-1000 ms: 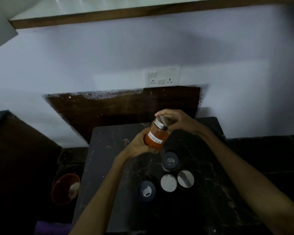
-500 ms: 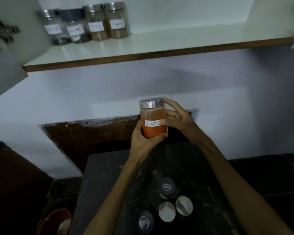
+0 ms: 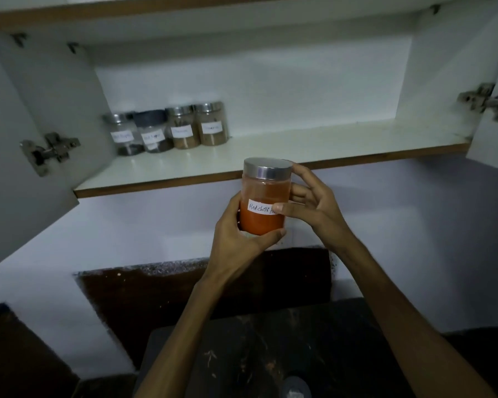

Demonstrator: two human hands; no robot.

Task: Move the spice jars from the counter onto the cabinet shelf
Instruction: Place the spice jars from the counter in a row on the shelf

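Four jars (image 3: pixel 167 129) on shelf (image 3: pixel 299 150); one chilli jar (image 3: pixel 263 202) in both hands' grip.

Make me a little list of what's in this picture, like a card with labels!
Held jar: orange spice jar, silver lid, label starts "Red chilli"
Left hand: cups the jar's bottom
Right hand: fingers on the jar's side and lid
Jar position: upright, in front of the shelf edge, not on it
Shelf: white, in an open cabinet
Jars on shelf: four, in a row at the back left
Counter: dark, one jar lid peeking at the bottom
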